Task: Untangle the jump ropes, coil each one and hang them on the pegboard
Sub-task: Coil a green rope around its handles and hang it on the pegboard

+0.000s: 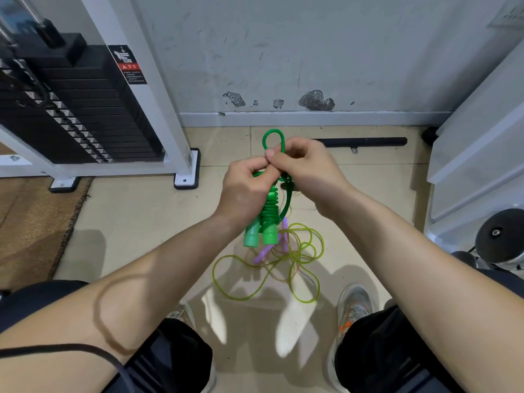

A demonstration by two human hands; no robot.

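A green jump rope (268,214) is wound tightly round its two light-green handles, which hang downward below my hands. My left hand (243,191) grips the wound bundle from the left. My right hand (306,168) pinches the rope where a small green loop (273,140) sticks up above the fingers. On the floor below lies a yellow-green jump rope (304,268) in loose tangled loops with purple handles (262,255), partly hidden behind the green handles. No pegboard is in view.
A weight-stack machine (73,109) with a white frame stands at the left, its foot (185,180) on the tiled floor. A black bar (360,141) lies by the wall. White shelving (476,154) and dumbbells (499,236) are at the right. My shoes (354,307) flank the floor rope.
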